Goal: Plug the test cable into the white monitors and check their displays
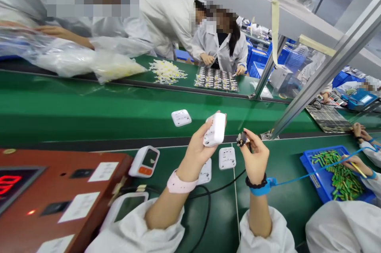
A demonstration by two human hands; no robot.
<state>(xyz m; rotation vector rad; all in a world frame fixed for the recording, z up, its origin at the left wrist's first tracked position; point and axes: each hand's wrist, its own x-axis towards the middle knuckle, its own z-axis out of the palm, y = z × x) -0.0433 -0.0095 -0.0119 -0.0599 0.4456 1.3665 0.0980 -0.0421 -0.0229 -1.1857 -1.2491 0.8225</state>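
My left hand (pixel 200 143) is closed around a white rounded plastic device (pixel 216 130), raised above the bench with one side turned to me. My right hand (pixel 256 153) pinches a small dark plug-like connector (pixel 243 139) on a black cable (pixel 226 185). A gap separates the connector from the device. Under my hands lie a white square unit (pixel 227 158) and another white unit (pixel 206 171), partly hidden by my left wrist. A white device with a dark screen and an orange patch (pixel 144 161) rests to the left. A blue wrist strap (pixel 262 188) circles my right wrist.
A brown test box (pixel 107 193) with red digits stands at left, a screened white device (pixel 127 207) beside it. One white unit (pixel 181 118) lies on the green belt (pixel 89 106). At right, a co-worker's hand is over a blue tray (pixel 311 171) of green parts. A metal post (pixel 324 62) slants across.
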